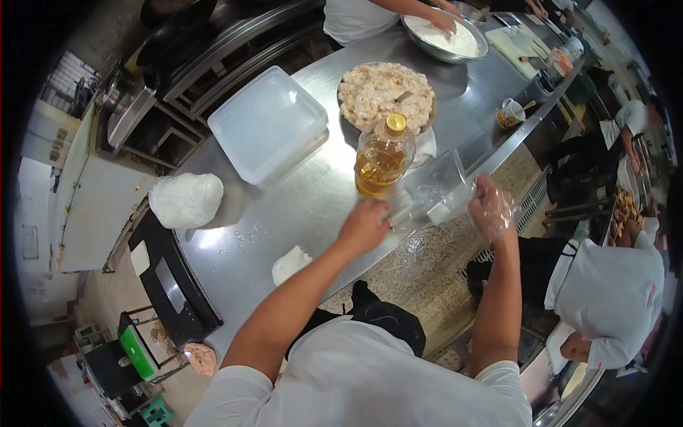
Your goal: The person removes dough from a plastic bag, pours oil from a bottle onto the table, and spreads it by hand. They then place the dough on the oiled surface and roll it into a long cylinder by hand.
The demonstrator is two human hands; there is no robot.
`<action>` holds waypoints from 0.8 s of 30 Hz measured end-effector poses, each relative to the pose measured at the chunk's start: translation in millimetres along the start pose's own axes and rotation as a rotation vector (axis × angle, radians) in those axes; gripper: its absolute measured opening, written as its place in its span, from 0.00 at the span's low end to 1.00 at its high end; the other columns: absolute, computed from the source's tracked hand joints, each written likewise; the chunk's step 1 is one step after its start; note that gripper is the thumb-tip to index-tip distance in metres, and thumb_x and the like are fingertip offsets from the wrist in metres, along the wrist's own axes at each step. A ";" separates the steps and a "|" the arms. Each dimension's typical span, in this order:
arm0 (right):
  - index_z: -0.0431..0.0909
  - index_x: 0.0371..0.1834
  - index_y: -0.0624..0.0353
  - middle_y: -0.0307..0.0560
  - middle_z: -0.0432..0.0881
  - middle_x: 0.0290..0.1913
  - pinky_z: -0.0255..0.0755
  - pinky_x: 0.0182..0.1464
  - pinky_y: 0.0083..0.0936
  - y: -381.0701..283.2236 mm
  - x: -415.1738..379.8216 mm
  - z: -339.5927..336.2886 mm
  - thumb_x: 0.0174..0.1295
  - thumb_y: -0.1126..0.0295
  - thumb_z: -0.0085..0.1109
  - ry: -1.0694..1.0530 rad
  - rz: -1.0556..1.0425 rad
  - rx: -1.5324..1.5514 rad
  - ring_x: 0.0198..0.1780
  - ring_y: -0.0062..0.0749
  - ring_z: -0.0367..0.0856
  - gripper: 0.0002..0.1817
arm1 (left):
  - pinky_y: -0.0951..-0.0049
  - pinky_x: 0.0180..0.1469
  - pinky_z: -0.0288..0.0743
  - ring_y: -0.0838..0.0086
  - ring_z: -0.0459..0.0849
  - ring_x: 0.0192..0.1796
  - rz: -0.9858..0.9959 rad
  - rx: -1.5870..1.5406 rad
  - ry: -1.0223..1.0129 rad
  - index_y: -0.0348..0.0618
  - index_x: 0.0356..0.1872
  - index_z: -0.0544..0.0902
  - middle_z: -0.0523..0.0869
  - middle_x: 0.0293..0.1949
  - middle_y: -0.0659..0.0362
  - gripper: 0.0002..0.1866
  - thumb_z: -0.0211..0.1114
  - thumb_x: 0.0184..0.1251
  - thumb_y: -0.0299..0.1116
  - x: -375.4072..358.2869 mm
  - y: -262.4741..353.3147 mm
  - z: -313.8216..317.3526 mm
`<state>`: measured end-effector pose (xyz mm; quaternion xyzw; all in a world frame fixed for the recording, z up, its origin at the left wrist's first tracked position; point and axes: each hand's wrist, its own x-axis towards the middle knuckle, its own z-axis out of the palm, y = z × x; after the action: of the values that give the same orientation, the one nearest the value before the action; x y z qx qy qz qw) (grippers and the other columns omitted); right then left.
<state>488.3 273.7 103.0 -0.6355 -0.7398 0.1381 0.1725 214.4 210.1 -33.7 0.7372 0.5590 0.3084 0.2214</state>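
Our left hand (pixel 364 226) pinches one end of the clear plastic bag (pixel 434 192) above the desk (pixel 284 206) edge; our gloved right hand (pixel 492 208) grips the other. We judge it light, limp, slippery; best held at the edges.

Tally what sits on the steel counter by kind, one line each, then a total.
Oil bottle: 1
Clear plastic lidded box: 1
Round trays or bowls of food: 2, the mixture tray and the metal bowl
White dough lumps: 2, large and small
Small cup: 1
Clear plastic bags: 1 bunch
Total: 8
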 end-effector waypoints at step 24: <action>0.78 0.49 0.60 0.64 0.87 0.46 0.79 0.51 0.52 98.1 188.2 85.4 0.68 0.71 0.50 -0.387 -0.293 -0.513 0.47 0.62 0.86 0.11 | 0.47 0.49 0.78 0.40 0.83 0.46 -0.332 -0.058 -0.458 0.35 0.44 0.78 0.81 0.43 0.40 0.22 0.68 0.52 0.40 -115.9 -3.7 -41.4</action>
<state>514.0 476.0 -0.6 -0.5074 -0.8526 0.0394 -0.1183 161.4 99.0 -30.7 0.6796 0.5983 0.1091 0.4102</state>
